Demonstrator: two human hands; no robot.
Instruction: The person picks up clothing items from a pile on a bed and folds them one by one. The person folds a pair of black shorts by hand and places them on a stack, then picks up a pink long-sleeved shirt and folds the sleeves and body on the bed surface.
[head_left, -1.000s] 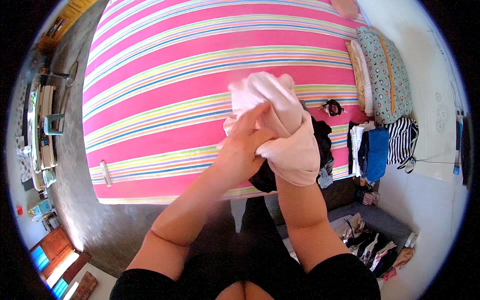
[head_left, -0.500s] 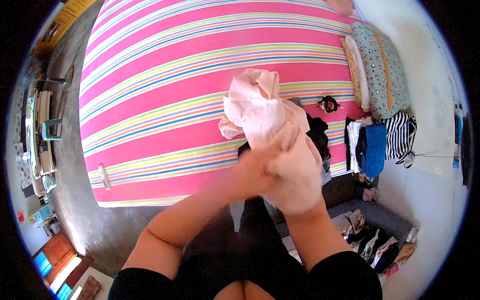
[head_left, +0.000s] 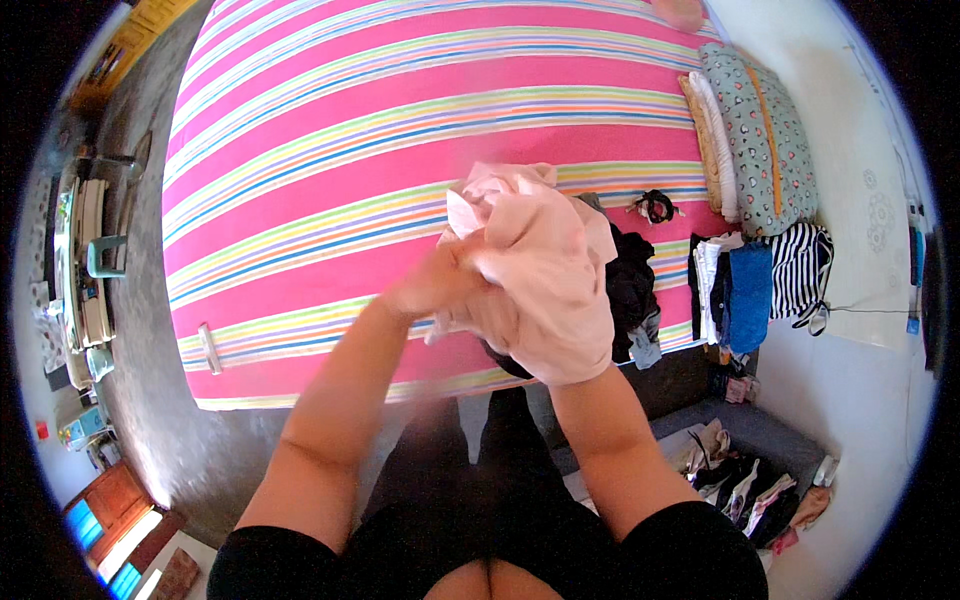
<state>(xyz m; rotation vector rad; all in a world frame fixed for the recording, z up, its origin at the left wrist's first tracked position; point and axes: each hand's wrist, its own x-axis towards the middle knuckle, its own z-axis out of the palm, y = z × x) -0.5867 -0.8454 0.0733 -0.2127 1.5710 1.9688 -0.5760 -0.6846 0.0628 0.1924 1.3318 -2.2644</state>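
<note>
A crumpled pale pink garment (head_left: 545,270) is held up over the near edge of the bed; its exact kind does not show. On its left side my left hand (head_left: 440,282) is closed, with the cloth pinched in its fingers. My right forearm (head_left: 605,415) reaches up into the garment, which covers my right hand, so its fingers are hidden. Beside the garment, on the right, lies a loose heap of black clothes (head_left: 630,280) with a grey-blue piece at its near end.
The bed has a pink striped sheet (head_left: 330,150). At its right stand folded clothes (head_left: 750,290), a striped black-and-white piece (head_left: 800,270) and a patterned grey-green pillow (head_left: 765,150). A coiled black cord-like item (head_left: 657,208) lies nearby. More clothes (head_left: 750,490) sit low at right.
My left hand has moved up and left, from in front of the garment to its left side. The garment has shifted, bunching closer around my right hand.
</note>
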